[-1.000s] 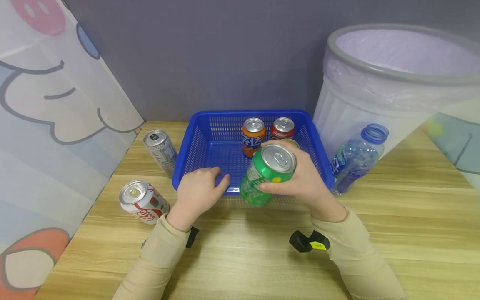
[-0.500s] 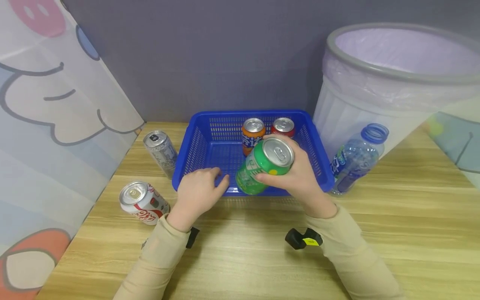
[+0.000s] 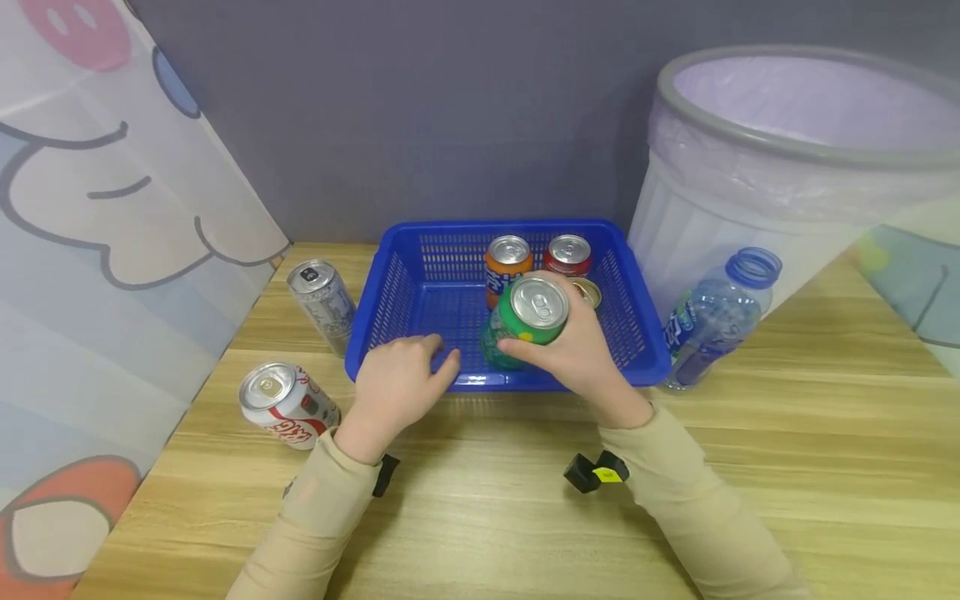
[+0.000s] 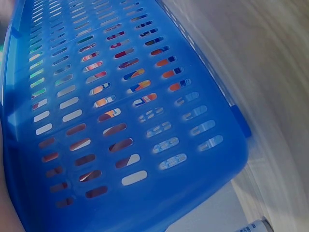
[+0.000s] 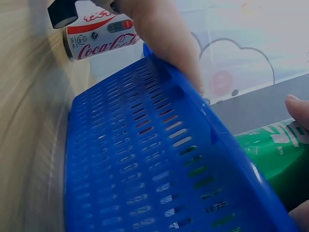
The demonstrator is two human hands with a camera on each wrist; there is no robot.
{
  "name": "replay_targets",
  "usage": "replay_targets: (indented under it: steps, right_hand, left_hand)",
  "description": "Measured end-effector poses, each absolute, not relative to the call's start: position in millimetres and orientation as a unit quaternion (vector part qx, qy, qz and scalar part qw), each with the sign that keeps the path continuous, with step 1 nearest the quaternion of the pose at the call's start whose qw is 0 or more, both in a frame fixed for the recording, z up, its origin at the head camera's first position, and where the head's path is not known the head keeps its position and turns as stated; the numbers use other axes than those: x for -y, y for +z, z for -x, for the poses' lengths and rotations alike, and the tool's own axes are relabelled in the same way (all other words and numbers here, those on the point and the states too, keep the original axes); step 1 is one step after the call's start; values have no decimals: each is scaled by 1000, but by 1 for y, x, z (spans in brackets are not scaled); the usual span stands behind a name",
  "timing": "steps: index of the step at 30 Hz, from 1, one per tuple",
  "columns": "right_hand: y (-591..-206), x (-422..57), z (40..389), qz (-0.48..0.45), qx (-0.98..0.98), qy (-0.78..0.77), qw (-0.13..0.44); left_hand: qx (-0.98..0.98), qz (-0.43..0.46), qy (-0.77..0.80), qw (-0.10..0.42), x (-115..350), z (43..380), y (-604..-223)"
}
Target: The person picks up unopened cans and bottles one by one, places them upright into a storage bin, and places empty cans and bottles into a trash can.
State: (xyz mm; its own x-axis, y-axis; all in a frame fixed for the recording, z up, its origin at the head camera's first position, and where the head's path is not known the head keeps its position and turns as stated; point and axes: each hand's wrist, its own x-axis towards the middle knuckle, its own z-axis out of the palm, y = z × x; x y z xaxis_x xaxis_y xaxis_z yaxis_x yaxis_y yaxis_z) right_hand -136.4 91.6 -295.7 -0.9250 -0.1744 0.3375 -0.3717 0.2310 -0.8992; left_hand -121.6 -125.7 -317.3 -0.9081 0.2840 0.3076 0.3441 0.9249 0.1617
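Note:
My right hand (image 3: 573, 342) grips a green soda can (image 3: 538, 308) around its upper side, the can leaning slightly inside the front of the blue basket (image 3: 636, 333). In the right wrist view the green can (image 5: 277, 157) shows partly beyond the basket wall. My left hand (image 3: 401, 383) lies on the basket's front rim with relaxed fingers, holding nothing. Behind the green can stand an orange Fanta can (image 3: 508, 260) and a red can (image 3: 568, 254). A gold-topped can (image 3: 587, 292) sits close by, partly hidden by my right hand.
To the left stand a white Coca-Cola can (image 3: 288, 404) and a slim silver can (image 3: 322, 304). A clear plastic bottle (image 3: 716, 321) with a blue neck stands right of the basket. Behind it is a tall lined waste bin (image 3: 705, 200). A grey wall closes off the back.
My right hand has carried the green can away from me, over the front rim and lower into the basket, tipping it more upright. My left hand has stayed put.

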Motion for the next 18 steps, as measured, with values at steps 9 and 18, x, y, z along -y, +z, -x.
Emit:
replay_targets:
  steps: [9, 18]
  right_hand:
    - [-299, -87, 137, -190, 800, 565, 68]
    - [-305, -82, 139, -220, 825, 513, 88]
  left_hand:
    - [970, 165, -106, 145, 125, 123, -316]
    - [971, 160, -106, 139, 125, 121, -317]
